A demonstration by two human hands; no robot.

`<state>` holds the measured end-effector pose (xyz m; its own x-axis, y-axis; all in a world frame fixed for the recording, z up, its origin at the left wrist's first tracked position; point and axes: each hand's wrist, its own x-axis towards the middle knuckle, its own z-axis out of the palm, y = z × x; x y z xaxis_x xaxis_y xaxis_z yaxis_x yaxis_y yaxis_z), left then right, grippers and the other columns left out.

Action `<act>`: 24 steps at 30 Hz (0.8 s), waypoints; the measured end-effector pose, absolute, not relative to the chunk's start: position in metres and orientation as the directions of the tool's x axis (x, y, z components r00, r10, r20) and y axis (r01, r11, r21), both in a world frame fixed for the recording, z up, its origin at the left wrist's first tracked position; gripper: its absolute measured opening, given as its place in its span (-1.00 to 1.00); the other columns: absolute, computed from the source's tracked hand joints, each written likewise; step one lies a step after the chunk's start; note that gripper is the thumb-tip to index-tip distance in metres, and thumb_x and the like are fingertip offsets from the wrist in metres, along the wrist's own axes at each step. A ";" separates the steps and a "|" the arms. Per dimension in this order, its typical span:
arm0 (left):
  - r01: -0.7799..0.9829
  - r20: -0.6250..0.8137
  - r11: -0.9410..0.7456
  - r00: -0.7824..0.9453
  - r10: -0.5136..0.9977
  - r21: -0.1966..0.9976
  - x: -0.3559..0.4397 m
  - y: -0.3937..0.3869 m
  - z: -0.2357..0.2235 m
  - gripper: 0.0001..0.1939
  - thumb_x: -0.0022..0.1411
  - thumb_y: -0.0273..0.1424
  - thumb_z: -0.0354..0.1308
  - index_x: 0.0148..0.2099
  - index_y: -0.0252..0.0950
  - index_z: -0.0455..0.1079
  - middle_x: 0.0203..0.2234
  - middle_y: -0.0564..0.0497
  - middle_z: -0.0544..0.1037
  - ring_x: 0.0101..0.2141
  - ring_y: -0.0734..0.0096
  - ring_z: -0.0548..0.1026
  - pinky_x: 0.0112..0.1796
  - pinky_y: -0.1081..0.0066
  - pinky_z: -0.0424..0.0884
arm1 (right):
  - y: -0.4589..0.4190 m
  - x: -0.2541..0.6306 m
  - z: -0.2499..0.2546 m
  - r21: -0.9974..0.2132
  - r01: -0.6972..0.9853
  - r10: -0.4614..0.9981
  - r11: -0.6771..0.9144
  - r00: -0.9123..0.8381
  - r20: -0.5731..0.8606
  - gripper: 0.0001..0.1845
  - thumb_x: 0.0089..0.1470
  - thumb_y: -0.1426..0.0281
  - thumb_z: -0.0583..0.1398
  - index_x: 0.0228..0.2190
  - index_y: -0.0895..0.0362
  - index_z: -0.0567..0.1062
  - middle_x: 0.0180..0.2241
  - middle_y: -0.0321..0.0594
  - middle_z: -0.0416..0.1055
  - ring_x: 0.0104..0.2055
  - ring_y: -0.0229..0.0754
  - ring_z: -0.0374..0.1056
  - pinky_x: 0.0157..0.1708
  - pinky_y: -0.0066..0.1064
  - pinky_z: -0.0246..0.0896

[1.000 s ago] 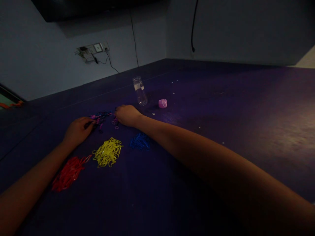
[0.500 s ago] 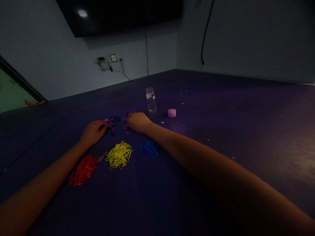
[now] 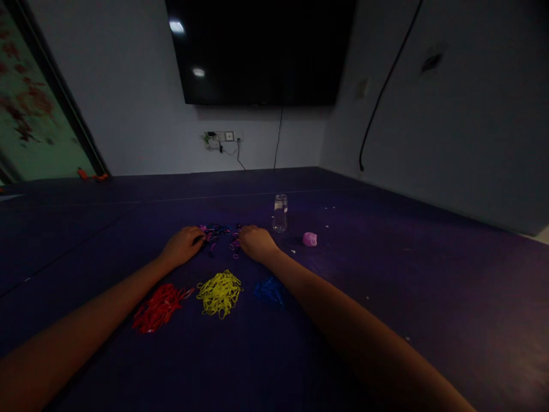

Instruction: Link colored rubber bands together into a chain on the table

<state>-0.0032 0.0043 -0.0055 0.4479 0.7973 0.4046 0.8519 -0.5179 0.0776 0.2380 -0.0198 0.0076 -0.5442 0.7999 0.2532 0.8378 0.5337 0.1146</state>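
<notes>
In the head view, the purple surface (image 3: 240, 360) meets the wall (image 3: 146, 131) along its far edge. Midway toward that edge lies the mixed pile (image 3: 219, 229) of dark, pink and blue bands. The left hand (image 3: 183, 246), fingers loosely curled, is at the pile's left end; the right hand (image 3: 257, 243), bent palm down, is at its right end, fingertips mostly hidden. Whether either grips a band, I cannot tell. Farther from the far edge sit red bands (image 3: 158, 309), yellow bands (image 3: 220, 293) and a blue pile (image 3: 269, 290), the last beside the right forearm. Toward the far right corner, a clear jar (image 3: 280, 216) stands upright, with a pink lump (image 3: 309, 239) near it.
</notes>
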 end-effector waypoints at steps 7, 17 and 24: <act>0.841 0.426 -0.532 0.448 0.786 0.098 -0.003 0.004 -0.007 -0.74 0.22 -0.35 -0.06 -0.28 -0.28 0.45 -0.30 -0.10 0.54 -0.23 0.24 0.47 -0.16 0.27 0.37 | -0.020 0.237 0.006 0.120 0.847 0.808 0.518 -0.531 0.255 -0.63 0.23 0.39 -0.06 -0.18 0.23 0.50 -0.13 0.03 0.46 -0.11 -0.10 0.39 -0.16 -0.35 0.29; 0.846 0.433 -0.522 0.435 0.790 0.104 -0.002 0.001 -0.008 -0.76 0.23 -0.39 -0.06 -0.27 -0.28 0.45 -0.30 -0.10 0.54 -0.23 0.24 0.48 -0.18 0.28 0.38 | -0.021 0.238 0.007 0.102 0.858 0.824 0.504 -0.513 0.241 -0.63 0.22 0.41 -0.05 -0.19 0.24 0.51 -0.13 0.03 0.47 -0.10 -0.09 0.39 -0.14 -0.37 0.27; 0.850 0.432 -0.519 0.436 0.789 0.090 -0.001 0.002 -0.008 -0.74 0.25 -0.38 -0.08 -0.28 -0.30 0.43 -0.31 -0.11 0.54 -0.23 0.24 0.47 -0.17 0.29 0.37 | -0.018 0.239 0.005 0.093 0.861 0.827 0.501 -0.507 0.243 -0.64 0.23 0.38 -0.05 -0.19 0.23 0.51 -0.13 -0.01 0.47 -0.08 -0.10 0.38 -0.12 -0.39 0.24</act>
<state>-0.0014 0.0023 -0.0077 0.4365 0.7894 0.4318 0.8499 -0.5192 0.0902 0.2389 -0.0180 0.0049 -0.5072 0.8269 0.2427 0.8607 0.5006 0.0931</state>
